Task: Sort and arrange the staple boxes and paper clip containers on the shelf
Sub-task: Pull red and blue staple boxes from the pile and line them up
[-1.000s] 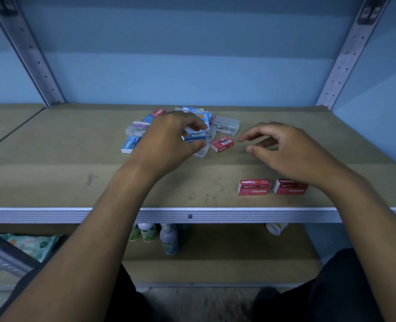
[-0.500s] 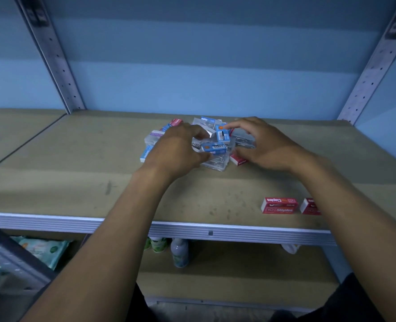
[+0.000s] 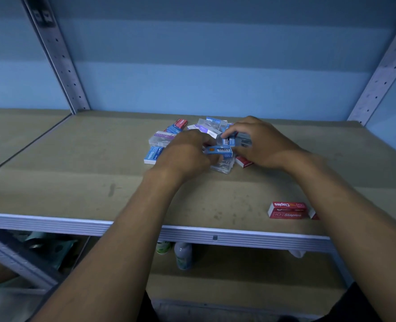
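1. The left hand (image 3: 185, 152) is reaching into the pile (image 3: 192, 138) at the middle of the shelf (image 3: 76, 173); its fingers (image 3: 212, 159) are curling around a blue box (image 3: 218, 151), gripping it by its left end just above the other items.
2. The right hand (image 3: 259, 142) is lying over the right side of the pile, its fingers bending and its thumb and forefinger pinching a second blue box (image 3: 230, 141) that is standing on edge just behind the first.
3. A clear clip case (image 3: 223, 165) is lying under the gripped box, and a red box (image 3: 243, 161) is peeking out beneath the right palm.
4. Another blue box (image 3: 151, 155) is lying flat at the pile's left edge, with a clear case (image 3: 161, 138) behind it.
5. Two red boxes are sitting well apart from the pile near the shelf's front right edge: one (image 3: 287, 210) is in full view, the other (image 3: 313, 214) is mostly hiding behind the right forearm.
6. Bottles (image 3: 183, 255) are standing on the lower shelf.
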`<state>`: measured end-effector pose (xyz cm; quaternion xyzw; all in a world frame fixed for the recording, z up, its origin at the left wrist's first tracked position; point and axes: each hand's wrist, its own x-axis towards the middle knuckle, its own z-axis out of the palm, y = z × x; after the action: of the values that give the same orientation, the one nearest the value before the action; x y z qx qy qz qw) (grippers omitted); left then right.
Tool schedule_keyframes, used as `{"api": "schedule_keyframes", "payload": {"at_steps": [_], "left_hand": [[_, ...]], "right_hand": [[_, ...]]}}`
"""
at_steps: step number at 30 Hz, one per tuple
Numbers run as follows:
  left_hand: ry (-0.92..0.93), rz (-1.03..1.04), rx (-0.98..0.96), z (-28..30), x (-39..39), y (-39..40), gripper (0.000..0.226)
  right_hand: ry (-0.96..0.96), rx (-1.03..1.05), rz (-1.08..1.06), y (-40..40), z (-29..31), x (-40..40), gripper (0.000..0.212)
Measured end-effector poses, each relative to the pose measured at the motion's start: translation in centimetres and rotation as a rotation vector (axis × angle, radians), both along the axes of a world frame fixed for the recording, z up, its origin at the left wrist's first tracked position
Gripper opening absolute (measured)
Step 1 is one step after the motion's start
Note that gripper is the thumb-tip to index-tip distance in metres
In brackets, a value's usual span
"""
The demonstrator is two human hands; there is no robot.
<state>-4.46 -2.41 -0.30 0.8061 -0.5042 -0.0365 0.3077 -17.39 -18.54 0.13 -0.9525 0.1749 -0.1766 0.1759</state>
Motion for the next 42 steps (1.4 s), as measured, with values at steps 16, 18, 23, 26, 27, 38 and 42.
{"api": "schedule_keyframes", "payload": {"at_steps": [16, 18, 23, 26, 27, 38, 42], "left_hand": [[-0.095, -0.091, -0.128, 1.1, -0.7, 1.7, 0.017], [-0.130, -0.096, -0.120, 1.4, -0.9, 2.0, 0.020], [-0.183, -0.077, -0.055, 1.6, -1.5, 2.2, 0.033], [-0.172, -0.104, -0.021, 1.4, -1.7, 2.5, 0.031], [-0.147, -0.115, -0.009, 1.3, -1.7, 2.6, 0.029], [-0.004, -0.165, 0.150, 0.6, -1.7, 3.1, 0.024], [-0.012, -0.178, 0.180, 0.5, -1.7, 3.2, 0.024]], "right_hand": [[-0.083, 0.186, -0.225, 0.8, 2.7, -2.8, 0.012], [-0.050, 0.214, -0.239, 0.9, 3.1, -3.3, 0.020], [0.065, 0.227, -0.277, 1.1, 3.3, -4.5, 0.034], [0.114, 0.202, -0.295, 1.4, 3.3, -5.1, 0.035], [0.130, 0.203, -0.298, 1.5, 3.2, -5.3, 0.034], [0.324, 0.164, -0.310, 2.6, 2.6, -6.2, 0.037], [0.345, 0.177, -0.312, 2.8, 2.4, -6.4, 0.043]]}}
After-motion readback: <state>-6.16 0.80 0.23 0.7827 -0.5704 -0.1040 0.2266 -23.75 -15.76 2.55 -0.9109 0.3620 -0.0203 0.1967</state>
